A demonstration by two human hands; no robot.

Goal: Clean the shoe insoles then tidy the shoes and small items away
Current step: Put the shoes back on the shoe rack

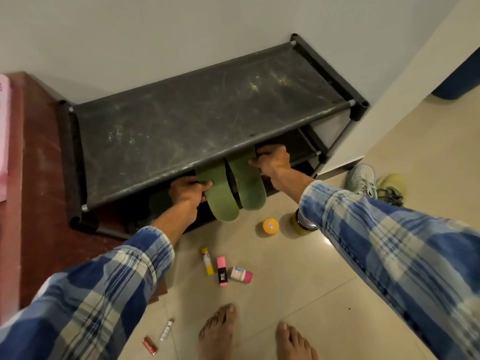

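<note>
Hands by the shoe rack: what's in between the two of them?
In the head view, the left insole and the right insole, both green, lie side by side. The left hand grips one, the right hand the other.

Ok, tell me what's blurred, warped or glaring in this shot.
Head view: wide-angle bows the rack, stretches the soft sleeves; head view: glare on the floor by the jar; head view: shadow under the rack hides the insoles at their far ends.

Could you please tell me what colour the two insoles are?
Both insoles are green, seen best in the head view.
</note>
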